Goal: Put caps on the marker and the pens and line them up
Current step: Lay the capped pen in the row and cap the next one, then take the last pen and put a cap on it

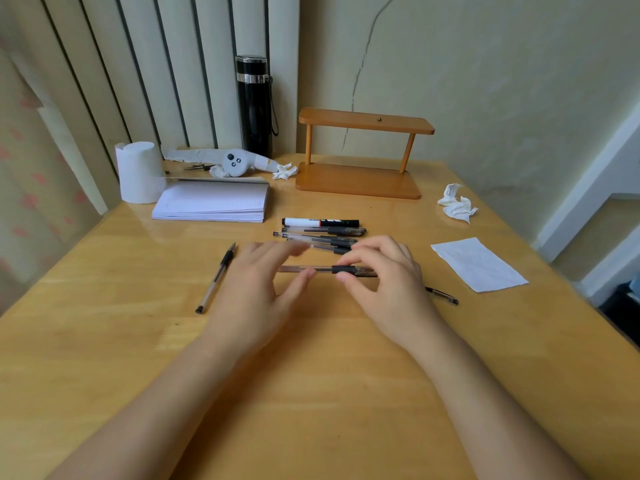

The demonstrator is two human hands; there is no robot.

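Note:
Both hands hold one clear pen with a black grip (325, 270) level above the table's middle. My left hand (258, 282) pinches its left end and my right hand (384, 271) pinches the grip and cap end. Behind the hands lies a row: a capped white-and-black marker (320, 223) and several clear pens (322, 237) side by side. An uncapped pen (216, 277) lies slanted to the left. A pen cap or pen end (443, 295) pokes out from behind my right wrist.
A stack of white paper (213, 202), a paper roll (138, 171), a black flask (254, 105) and a wooden shelf (362, 154) stand at the back. Crumpled tissues (457, 202) and a flat white sheet (479, 263) lie on the right.

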